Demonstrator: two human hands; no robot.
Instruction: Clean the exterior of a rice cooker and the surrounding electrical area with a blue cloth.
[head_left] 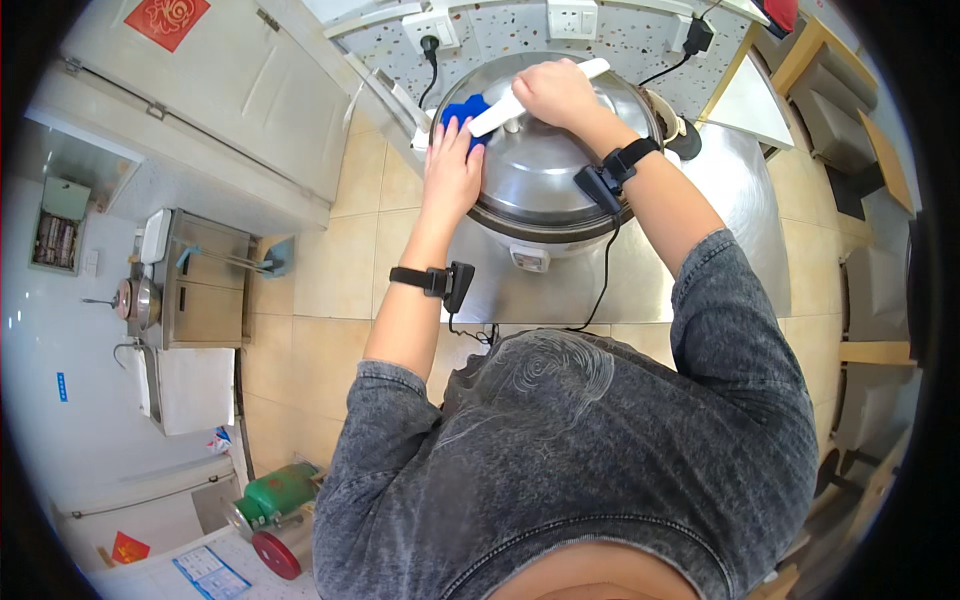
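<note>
Clearly, the broad steel lid (pixel 555 180) of the round cooker (pixel 575 246) anchors everything here: the white tool (pixel 497 115) slants across it by the knob (pixel 513 127), its lower end meeting a blue piece (pixel 463 110) near the lid's left rim. The person's right grip (pixel 555 93) is curled closed round the tool's upper part, over the lid's far side; the left grip (pixel 455 170) stretches its fingers over the blue piece at the lid's left — whether they pinch it or merely press, I cannot tell. To handle this well, I would steady the lower end with the left fingers, hold the tool firmly with the right, and mind the black cord (pixel 608 265) trailing past the lid's near edge. As for writing, the small panel (pixel 530 258) just below the lid seems too fine to read; well left of the lid, a red poster (pixel 167 22) bears a gold design, and a blue-and-white sheet (pixel 210 572), far to its lower left, is printed — illegibly from here.
</note>
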